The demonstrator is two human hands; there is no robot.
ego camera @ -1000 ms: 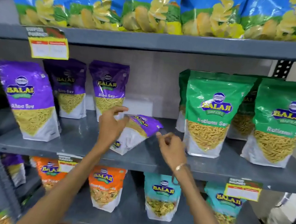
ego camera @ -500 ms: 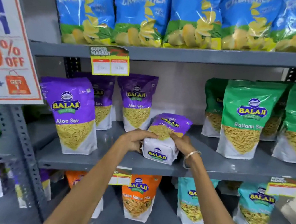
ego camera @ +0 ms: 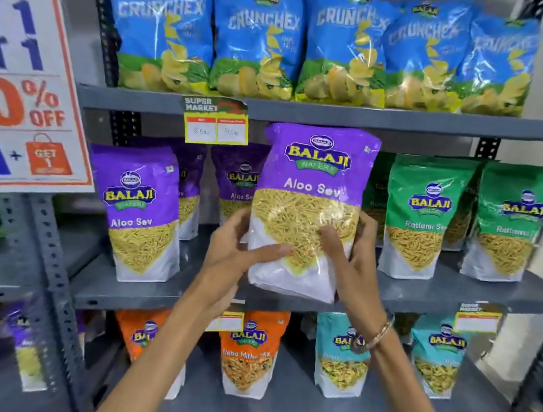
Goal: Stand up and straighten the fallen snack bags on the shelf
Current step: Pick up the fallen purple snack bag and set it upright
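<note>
A purple Aloo Sev bag (ego camera: 312, 190) is held upright in front of the middle shelf (ego camera: 458, 294), lifted clear of its surface. My left hand (ego camera: 234, 251) grips the bag's lower left side with the thumb across its front. My right hand (ego camera: 353, 258) grips the lower right side, fingers on the front. Three more purple Aloo Sev bags stand upright on the same shelf: one at the front left (ego camera: 141, 213) and two further back (ego camera: 235, 183).
Green Ratlami Sev bags (ego camera: 424, 212) stand to the right on the middle shelf. Blue Crunchex bags (ego camera: 258, 34) fill the top shelf. Orange (ego camera: 247, 351) and teal bags (ego camera: 342, 353) stand below. A discount sign (ego camera: 20, 86) hangs at the left. Price tags (ego camera: 217, 122) hang on shelf edges.
The purple bag went from lying tilted on the shelf to being gripped by both hands and raised upright, closer to the camera. The view has shifted up and to the left.
</note>
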